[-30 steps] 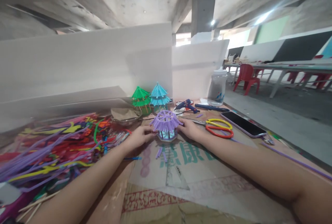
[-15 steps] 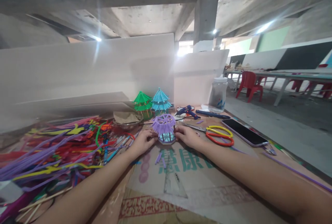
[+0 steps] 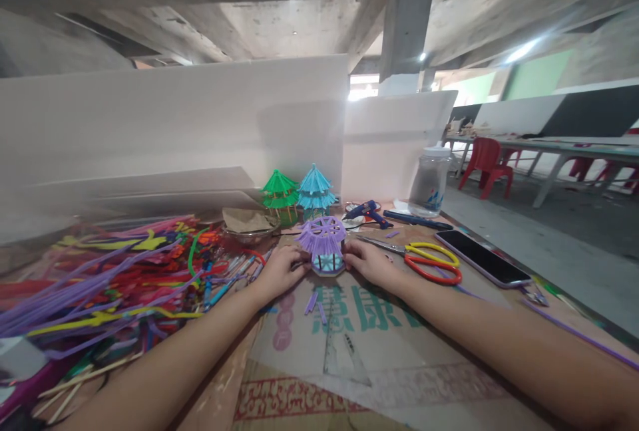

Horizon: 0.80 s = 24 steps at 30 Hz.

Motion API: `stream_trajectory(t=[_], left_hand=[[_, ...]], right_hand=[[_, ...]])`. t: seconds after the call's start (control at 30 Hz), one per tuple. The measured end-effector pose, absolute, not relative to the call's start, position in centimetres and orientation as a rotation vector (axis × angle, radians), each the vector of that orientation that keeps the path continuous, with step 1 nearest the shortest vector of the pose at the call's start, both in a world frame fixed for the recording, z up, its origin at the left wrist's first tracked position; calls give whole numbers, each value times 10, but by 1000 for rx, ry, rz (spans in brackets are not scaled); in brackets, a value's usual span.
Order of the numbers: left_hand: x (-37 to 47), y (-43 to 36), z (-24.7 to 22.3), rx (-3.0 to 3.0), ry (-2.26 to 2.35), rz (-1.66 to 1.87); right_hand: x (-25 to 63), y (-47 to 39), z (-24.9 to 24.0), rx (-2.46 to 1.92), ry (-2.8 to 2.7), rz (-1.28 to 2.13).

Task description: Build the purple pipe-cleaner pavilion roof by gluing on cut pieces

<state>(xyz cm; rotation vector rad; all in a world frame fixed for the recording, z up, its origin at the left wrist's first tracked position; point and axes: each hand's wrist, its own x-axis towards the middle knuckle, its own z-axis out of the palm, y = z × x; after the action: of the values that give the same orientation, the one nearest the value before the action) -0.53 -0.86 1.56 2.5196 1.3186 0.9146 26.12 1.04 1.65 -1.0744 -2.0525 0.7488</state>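
A small pavilion model (image 3: 324, 238) with a purple fringed roof and a pale blue base stands upright on the cardboard. My left hand (image 3: 285, 270) grips its left side, fingers bent at the base. From the right, my right hand (image 3: 367, 261) holds the other side with its fingertips. The roof's top is an open frame of purple spokes. Behind it stand a green pavilion model (image 3: 280, 193) and a blue one (image 3: 315, 190). Short purple strips (image 3: 322, 311) lie just in front.
Colourful pipe cleaners (image 3: 114, 265) heap up at left, beside a bowl (image 3: 249, 236). Scissors (image 3: 433, 263), a phone (image 3: 482, 258), a glue gun (image 3: 367, 211) and a clear jar (image 3: 430, 181) are to the right. A triangular ruler (image 3: 344, 358) lies in front.
The view has shifted slightly, so the table's things appear a little further right. Both hands keep the same hold on the purple-roofed model.
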Motion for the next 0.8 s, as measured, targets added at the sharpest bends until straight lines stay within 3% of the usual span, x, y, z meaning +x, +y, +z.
stream_trajectory(t=[0.8], left_hand=[[-5, -8, 10, 2630, 1369, 953]], right_hand=[[258, 3, 25, -1114, -2119, 639]])
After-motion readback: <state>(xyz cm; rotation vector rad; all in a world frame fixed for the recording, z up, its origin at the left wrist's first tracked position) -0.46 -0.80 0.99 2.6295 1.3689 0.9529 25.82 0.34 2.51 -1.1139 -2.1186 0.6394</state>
